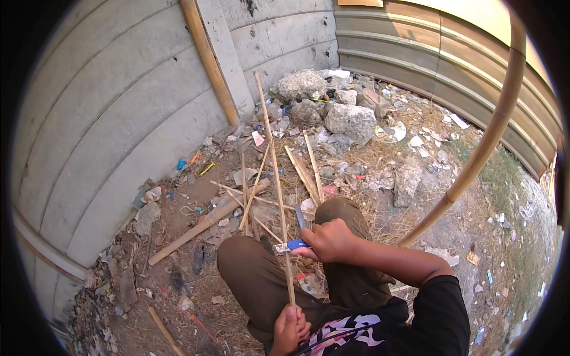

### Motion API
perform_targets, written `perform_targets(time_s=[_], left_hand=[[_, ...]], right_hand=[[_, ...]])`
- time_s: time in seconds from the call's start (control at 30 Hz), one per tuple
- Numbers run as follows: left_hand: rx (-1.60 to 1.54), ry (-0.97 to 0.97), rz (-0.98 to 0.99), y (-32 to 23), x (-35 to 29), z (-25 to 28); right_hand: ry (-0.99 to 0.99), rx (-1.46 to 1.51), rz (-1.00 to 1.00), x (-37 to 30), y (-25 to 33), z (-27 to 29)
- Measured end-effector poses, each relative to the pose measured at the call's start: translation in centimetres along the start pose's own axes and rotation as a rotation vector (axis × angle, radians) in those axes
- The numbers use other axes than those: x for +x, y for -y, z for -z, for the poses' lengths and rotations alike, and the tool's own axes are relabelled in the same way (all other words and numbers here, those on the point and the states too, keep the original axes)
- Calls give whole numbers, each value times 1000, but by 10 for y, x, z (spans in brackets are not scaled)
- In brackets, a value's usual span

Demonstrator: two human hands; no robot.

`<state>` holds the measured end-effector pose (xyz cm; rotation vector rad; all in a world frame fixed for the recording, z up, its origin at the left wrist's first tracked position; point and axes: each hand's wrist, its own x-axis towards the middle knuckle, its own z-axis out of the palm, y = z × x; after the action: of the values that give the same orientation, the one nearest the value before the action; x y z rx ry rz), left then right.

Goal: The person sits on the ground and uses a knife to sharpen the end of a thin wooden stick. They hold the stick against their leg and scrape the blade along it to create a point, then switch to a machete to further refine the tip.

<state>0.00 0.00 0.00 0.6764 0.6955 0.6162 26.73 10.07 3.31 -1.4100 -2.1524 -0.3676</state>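
My left hand [290, 328] is closed around the lower end of a long, thin bamboo strip [276, 172], low in front of my body. The strip slants up and away between my knees, its far tip near the rubble. My right hand [329, 240] grips a blue utility knife [295, 244]; its metal front end lies across the strip, at about the height of my knees. Whether the edge bites into the bamboo cannot be made out. A flat grey blade-like piece [300, 216] shows just beyond my right fist; I cannot tell what it belongs to.
Split bamboo pieces [303, 172] and a thicker bamboo pole [196, 231] lie on littered ground ahead. Concrete chunks [350, 121] are piled by the grey wall [136, 113]. A tall bamboo pole [475, 172] leans at my right, before a corrugated metal fence [415, 53].
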Motion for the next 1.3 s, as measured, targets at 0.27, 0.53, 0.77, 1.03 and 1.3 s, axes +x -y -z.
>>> perform_targets(time_s=[0.27, 0.53, 0.77, 1.03, 1.3], left_hand=[[685, -86, -248, 4, -15, -33], [90, -176, -33, 9, 0, -25], [214, -88, -29, 5, 2, -24], [209, -22, -71, 0, -1, -25], [325, -171, -103, 9, 1, -27]], right_hand=[[74, -136, -615, 39, -129, -7], [-71, 257, -910, -11, -82, -1], [-115, 318, -261, -36, 2, 23], [-70, 236, -266, -29, 4, 18], [18, 34, -360, 8, -29, 17]])
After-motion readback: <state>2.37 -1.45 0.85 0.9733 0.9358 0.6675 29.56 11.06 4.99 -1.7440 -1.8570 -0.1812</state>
